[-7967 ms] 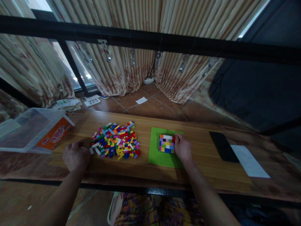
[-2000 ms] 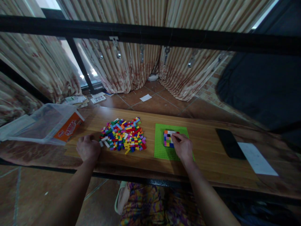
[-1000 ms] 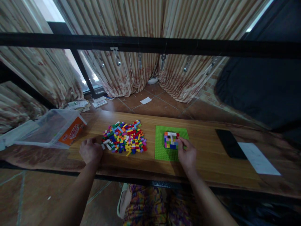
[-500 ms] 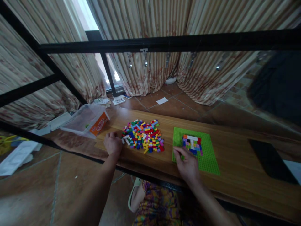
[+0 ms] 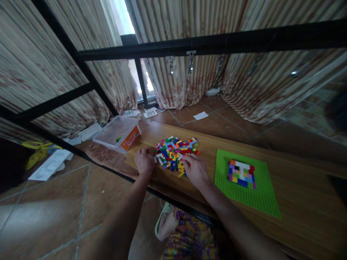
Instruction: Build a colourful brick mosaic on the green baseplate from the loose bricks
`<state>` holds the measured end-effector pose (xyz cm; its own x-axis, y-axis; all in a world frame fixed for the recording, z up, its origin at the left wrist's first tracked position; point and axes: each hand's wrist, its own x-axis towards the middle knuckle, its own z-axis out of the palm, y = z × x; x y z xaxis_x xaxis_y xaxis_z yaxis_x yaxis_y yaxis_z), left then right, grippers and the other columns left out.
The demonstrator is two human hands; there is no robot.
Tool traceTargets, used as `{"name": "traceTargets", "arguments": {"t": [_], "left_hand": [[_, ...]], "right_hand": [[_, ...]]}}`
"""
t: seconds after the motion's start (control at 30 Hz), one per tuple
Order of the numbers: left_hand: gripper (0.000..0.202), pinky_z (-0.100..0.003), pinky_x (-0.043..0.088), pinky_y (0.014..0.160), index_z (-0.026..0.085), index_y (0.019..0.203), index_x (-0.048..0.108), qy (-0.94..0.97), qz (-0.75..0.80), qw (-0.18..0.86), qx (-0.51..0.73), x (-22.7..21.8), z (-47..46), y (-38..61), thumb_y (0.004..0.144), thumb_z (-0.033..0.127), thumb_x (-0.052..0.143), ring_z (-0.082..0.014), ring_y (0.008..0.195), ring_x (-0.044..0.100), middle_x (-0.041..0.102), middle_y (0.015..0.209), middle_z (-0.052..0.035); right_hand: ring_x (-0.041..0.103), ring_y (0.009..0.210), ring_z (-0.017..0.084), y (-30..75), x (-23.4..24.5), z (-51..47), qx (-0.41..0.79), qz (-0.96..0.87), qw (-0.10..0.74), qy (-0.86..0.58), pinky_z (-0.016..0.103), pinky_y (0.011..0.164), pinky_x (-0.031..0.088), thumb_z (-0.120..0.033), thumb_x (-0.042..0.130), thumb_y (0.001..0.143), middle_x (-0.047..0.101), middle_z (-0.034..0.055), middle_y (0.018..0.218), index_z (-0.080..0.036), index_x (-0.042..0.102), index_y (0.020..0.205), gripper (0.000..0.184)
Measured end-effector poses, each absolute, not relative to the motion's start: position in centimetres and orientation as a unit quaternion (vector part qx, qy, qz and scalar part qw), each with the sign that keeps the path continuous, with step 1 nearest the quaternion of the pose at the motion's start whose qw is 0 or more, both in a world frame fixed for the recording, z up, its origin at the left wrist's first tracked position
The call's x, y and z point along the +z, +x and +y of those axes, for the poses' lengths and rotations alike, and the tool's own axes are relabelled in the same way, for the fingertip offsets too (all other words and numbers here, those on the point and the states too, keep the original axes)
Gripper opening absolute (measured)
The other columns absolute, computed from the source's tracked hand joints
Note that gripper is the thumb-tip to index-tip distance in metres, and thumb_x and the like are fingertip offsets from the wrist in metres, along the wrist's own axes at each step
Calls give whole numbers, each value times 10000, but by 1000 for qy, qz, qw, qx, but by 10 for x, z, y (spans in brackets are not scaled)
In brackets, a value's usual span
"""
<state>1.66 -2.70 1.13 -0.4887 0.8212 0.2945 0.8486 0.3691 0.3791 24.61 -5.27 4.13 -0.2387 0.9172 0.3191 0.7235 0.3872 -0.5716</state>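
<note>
A loose pile of small colourful toy building bricks (image 5: 173,150) lies on the wooden tabletop. Against its left edge rests my left hand (image 5: 145,161), fingers curled in; whatever they hold, if anything, is hidden. My right hand (image 5: 197,170) reaches over the pile's right side, thumb and fingers pressed together among the bricks. A white brick (image 5: 180,156) is right by those fingertips, but I cannot tell whether it is gripped. Farther right sits a green studded baseplate (image 5: 258,195) carrying a flat, multicoloured block of joined bricks (image 5: 241,174).
A clear plastic box (image 5: 108,139) with an orange label stands at the table's left end, some green bits inside. Black metal bars (image 5: 168,50) cross beyond the table, before striped curtains (image 5: 184,83). A dark flat object (image 5: 338,186) lies at the far right.
My right hand has moved left from the baseplate to the brick pile, uncovering the built block. My left hand stays beside the pile. The whole view has shifted, so things appear farther right.
</note>
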Motion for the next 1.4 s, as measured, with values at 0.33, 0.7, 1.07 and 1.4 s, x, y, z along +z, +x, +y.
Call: {"name": "traceTargets", "arguments": {"t": [0.33,0.7,1.07,1.4], "left_hand": [[307,-380,421,867,151,1029,669,-503,-829,15,-245,14,-27,18,827,118,440,-260,1012,564,618,1065,-138],[315,-382,427,869,158,1018,673,-505,-825,17,-254,13,-26,16,805,109,446,-264,1008,563,620,1034,-140],[325,-392,441,883,156,1030,678,-510,-819,23,-263,10,-24,13,803,147,446,-274,1023,562,618,1068,-141],[284,-429,448,921,151,973,677,-511,-819,16,-262,13,-18,10,777,171,473,-285,1008,556,618,1030,-127]], "right_hand": [[557,978,238,173,52,-42,151,-829,249,-477,364,898,379,-215,532,901,662,68,963,-225,693,1000,189],[525,1015,261,140,54,-15,113,-860,183,-463,393,885,395,-146,432,928,655,125,1021,-162,689,923,258],[666,863,196,284,64,-96,301,-600,481,-564,308,771,524,-382,521,905,713,59,998,-231,672,1021,243],[705,710,230,421,38,-127,268,-413,505,-709,351,655,559,-519,578,814,734,111,880,-160,657,997,411]]}}
